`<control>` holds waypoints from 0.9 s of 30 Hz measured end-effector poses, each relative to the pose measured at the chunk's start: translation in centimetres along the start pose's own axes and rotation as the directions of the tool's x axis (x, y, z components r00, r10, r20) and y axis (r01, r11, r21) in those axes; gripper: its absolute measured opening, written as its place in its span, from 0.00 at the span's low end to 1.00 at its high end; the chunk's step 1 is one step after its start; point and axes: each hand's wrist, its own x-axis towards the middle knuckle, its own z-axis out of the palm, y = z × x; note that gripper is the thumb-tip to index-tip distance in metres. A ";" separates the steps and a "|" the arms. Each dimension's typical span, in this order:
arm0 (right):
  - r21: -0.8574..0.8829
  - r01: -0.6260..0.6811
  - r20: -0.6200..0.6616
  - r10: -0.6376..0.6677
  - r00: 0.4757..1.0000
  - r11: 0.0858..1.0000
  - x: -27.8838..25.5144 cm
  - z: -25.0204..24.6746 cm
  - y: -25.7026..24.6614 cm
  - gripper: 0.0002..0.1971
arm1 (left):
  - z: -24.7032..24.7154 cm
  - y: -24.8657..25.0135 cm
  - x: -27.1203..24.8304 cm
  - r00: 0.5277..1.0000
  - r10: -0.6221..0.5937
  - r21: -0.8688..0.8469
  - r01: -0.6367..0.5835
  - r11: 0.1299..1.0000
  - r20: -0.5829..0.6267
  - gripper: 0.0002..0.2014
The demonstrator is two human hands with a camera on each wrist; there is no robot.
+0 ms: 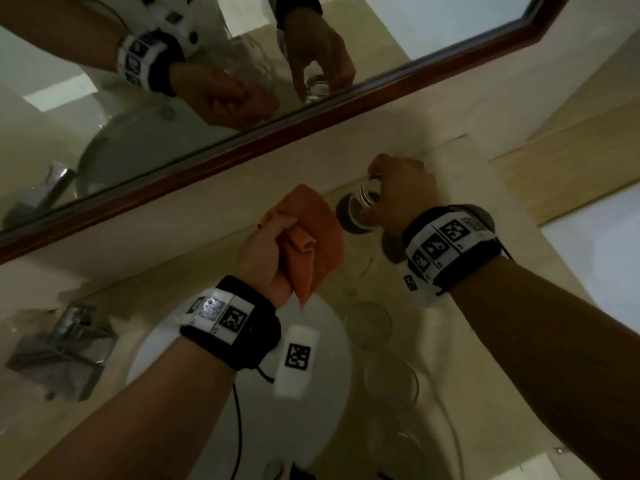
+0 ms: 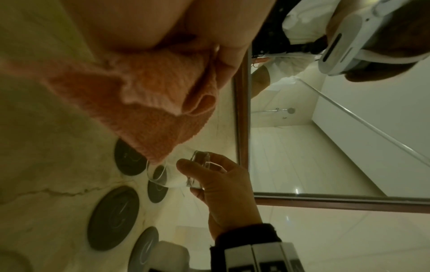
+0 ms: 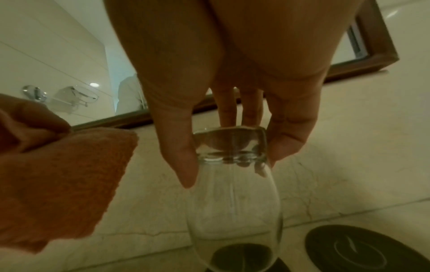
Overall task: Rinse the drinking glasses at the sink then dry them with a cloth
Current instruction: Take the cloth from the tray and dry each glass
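My right hand (image 1: pixel 382 188) pinches a clear drinking glass (image 1: pixel 364 206) by its thick base, thumb (image 3: pixel 184 162) on one side and fingers on the other. The glass (image 3: pixel 235 195) hangs mouth down over a dark round coaster (image 3: pixel 244 256) at the back of the counter; whether the rim touches it I cannot tell. My left hand (image 1: pixel 273 244) grips a bunched orange cloth (image 1: pixel 317 237), held just left of the glass. From the left wrist, the cloth (image 2: pixel 144 106) hangs close above the glass (image 2: pixel 177 174).
Other clear glasses (image 1: pixel 369 325) stand on the beige stone counter (image 1: pixel 485 358) nearer to me, right of the white basin (image 1: pixel 162 344). More dark coasters (image 2: pixel 114 217) lie there. A chrome tap (image 1: pixel 65 341) is at the left. A wood-framed mirror (image 1: pixel 207 157) runs behind.
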 end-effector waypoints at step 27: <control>-0.091 0.142 0.016 -0.141 0.990 0.986 -4.6 5.0 -0.3 0.35 | -0.7 -1.1 1.6 0.998 0.031 -0.096 -0.026 0.995 0.053 0.23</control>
